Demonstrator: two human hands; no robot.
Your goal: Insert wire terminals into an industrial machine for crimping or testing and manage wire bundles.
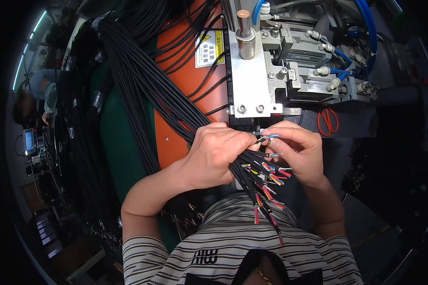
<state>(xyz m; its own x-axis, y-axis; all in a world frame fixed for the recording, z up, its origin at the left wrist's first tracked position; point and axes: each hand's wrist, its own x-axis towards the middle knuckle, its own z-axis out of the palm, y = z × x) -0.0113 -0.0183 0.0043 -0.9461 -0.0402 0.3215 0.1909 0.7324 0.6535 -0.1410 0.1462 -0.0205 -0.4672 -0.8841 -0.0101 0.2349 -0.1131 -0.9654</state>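
A thick bundle of black cables (152, 90) is gripped by the left hand (214, 154), the fingers wrapped tight around it just in front of the striped shirt (238, 247). The bundle is seen running up and to the left across the orange panel (185, 95) and the green surface (121, 142) beside it. Below the left hand, the stripped ends (268, 178) are fanned out, with red, yellow, blue and green wires showing at each tip.

One single cable end (268, 137) is pinched between thumb and forefinger of the right hand (297, 149), the fingers closed narrowly on it, and its small coloured wires are held just below the metal machine (259, 80). The two hands are held close together, almost touching at the fingertips.

Above, a steel cylinder (245, 31) is mounted upright on the machine's plate, and blue hoses (361, 28) are looped over the fittings to the right. Orange-handled scissors (327, 121) are seen hanging on the dark front of the machine, right of the hands. A yellow-and-white warning label (209, 47) is stuck on the orange panel. Far left, another person (33, 99) is glimpsed at a separate station.
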